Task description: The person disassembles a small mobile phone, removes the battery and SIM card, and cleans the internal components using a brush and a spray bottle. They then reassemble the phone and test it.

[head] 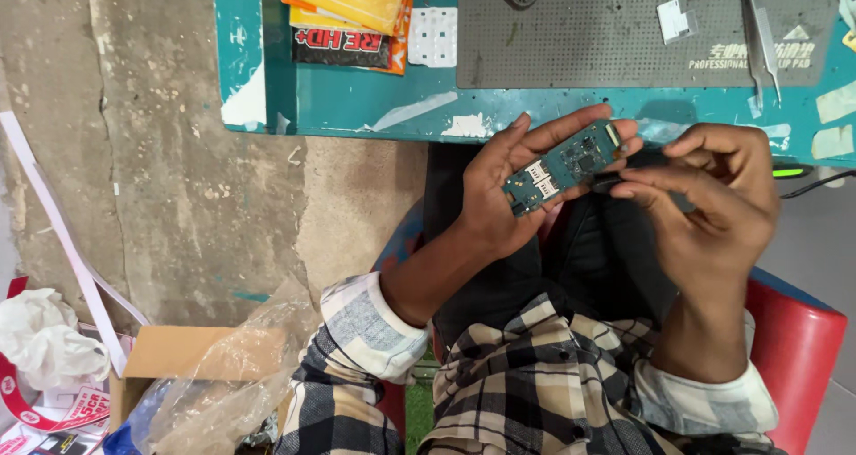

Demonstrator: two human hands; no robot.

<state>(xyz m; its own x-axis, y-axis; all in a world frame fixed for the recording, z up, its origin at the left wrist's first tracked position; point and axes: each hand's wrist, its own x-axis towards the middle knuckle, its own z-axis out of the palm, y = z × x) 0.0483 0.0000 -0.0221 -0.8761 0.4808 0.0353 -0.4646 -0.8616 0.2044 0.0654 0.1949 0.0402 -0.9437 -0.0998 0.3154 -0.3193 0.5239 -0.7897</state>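
My left hand (504, 187) holds a small teal circuit board (563, 167) flat across its fingers, over my lap and just in front of the workbench edge. The board carries silver slots and small chips. My right hand (713, 196) sits just to the right of the board, its fingers pinched around a small dark part at the board's right end; that part is mostly hidden.
A teal workbench (357, 107) with a grey repair mat (580, 36), tweezers (765, 36) and orange packets (352, 0) lies ahead. On the concrete floor at the left sit a cardboard box (178, 352), a plastic bag (223, 392) and paper scraps. I sit on a red seat (798, 348).
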